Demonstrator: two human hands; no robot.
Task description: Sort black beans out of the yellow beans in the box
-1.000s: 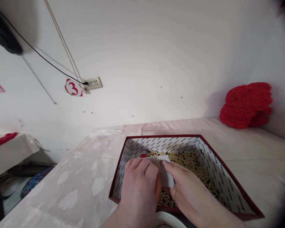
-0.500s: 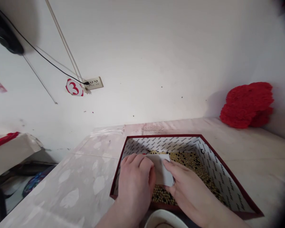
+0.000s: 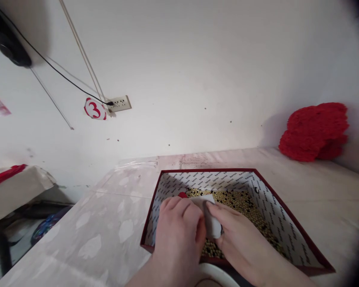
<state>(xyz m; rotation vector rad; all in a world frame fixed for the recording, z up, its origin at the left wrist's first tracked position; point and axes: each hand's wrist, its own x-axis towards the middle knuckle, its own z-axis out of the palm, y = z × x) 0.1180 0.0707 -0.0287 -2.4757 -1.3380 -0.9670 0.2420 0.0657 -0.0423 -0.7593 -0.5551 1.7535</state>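
A shallow dark-red box [image 3: 155, 199] with white printed lining lies on the table and holds a heap of yellow and black beans [image 3: 245, 205]. My left hand [image 3: 178, 231] and my right hand [image 3: 236, 237] meet over the near part of the box. Both pinch a small folded white card [image 3: 212, 223] that stands among the beans. A small red thing [image 3: 183, 195] peeks out beyond my left fingers. The rim of a white bowl [image 3: 218, 275] shows under my wrists at the bottom edge.
The table [image 3: 101, 227] has a pale leaf-patterned cover and meets a white wall. A red fuzzy bundle [image 3: 314, 131] leans at the back right. A wall socket [image 3: 119, 103] with a black cable and a round "3" sign [image 3: 95, 109] are at the left.
The white card looks narrower now, with my two hands pressed closer together around it. My left hand has shifted slightly right. The box and beans stay in place.
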